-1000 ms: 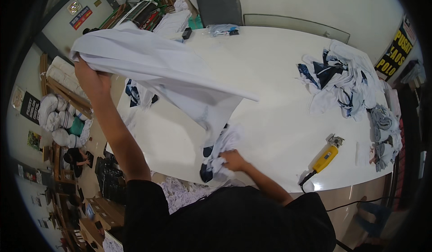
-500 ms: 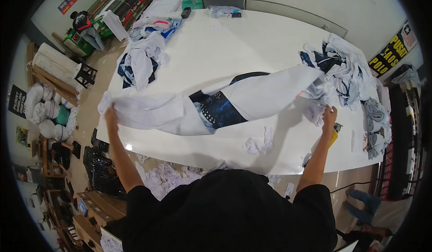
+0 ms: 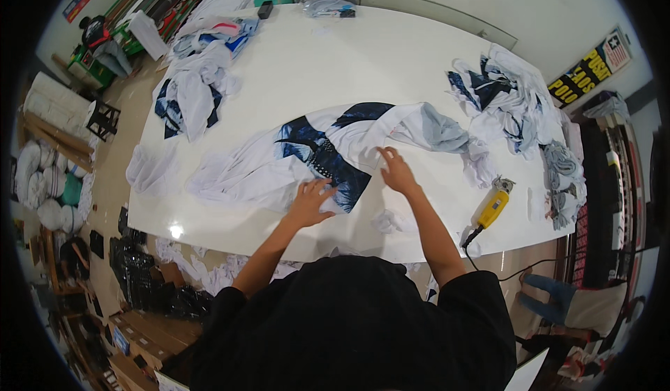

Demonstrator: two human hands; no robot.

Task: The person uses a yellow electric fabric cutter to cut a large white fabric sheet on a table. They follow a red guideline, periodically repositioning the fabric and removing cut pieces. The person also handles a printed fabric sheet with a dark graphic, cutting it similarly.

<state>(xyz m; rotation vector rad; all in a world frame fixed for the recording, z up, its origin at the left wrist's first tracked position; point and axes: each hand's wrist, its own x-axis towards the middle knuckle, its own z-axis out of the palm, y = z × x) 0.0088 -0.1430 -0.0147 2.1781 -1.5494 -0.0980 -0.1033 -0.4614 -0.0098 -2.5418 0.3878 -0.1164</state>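
Head view: white cloth (image 3: pixel 324 150) with navy panels, lying across the white table (image 3: pixel 377 56) between 2 fabric piles (image 3: pixel 520 101).
Left hand (image 3: pixel 309 204): fingers spread on the cloth's near edge, gripping nothing.
Right hand (image 3: pixel 398 172): half open, fingers bent, beside the cloth; contact unclear.
Yellow cutter (image 3: pixel 495 207): near the table's right end.

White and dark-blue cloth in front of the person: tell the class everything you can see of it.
The white and dark-blue cloth looks thin and soft. It lies spread but wrinkled on the white table. A dark-blue panel with paler blue streaks and white dots crosses its middle; another dark-blue patch lies along its far edge, with greyish fabric toward the right. The left hand touches its near side; whether the right hand touches is unclear.
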